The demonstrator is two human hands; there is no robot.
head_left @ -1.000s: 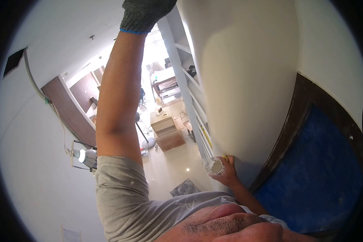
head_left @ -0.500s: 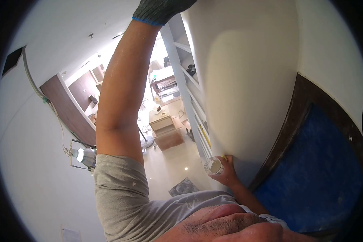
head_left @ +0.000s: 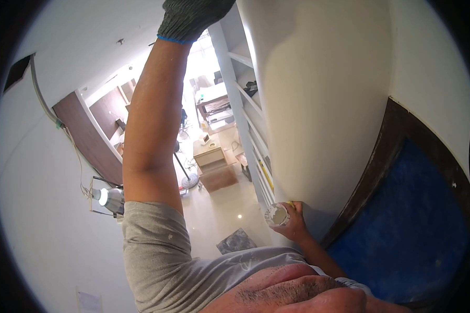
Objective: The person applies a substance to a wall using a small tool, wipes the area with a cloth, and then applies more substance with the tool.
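My left hand (head_left: 196, 18), in a dark grey knitted glove with a blue cuff, is raised at the top of the view beside the pale curved wall surface (head_left: 324, 104). Its fingers run past the frame's edge, so what they do is hidden. Lower down, my bare right hand (head_left: 296, 225) is wrapped round a round, open-topped tub (head_left: 277, 214) smeared with white paste. A small yellow piece (head_left: 290, 204) shows by its fingers; I cannot make out what it is.
White shelving (head_left: 245, 94) stands beside the curved wall. A dark-framed blue panel (head_left: 407, 219) lies to the right. At left, a lit lamp (head_left: 105, 197) hangs near loose wires. Below are a small cabinet (head_left: 210, 157), a fan-like stand (head_left: 190, 181) and a grey slab (head_left: 236, 241).
My gloved left hand and forearm have shifted left and slightly lower in the view. My right hand holds the tub in nearly the same place.
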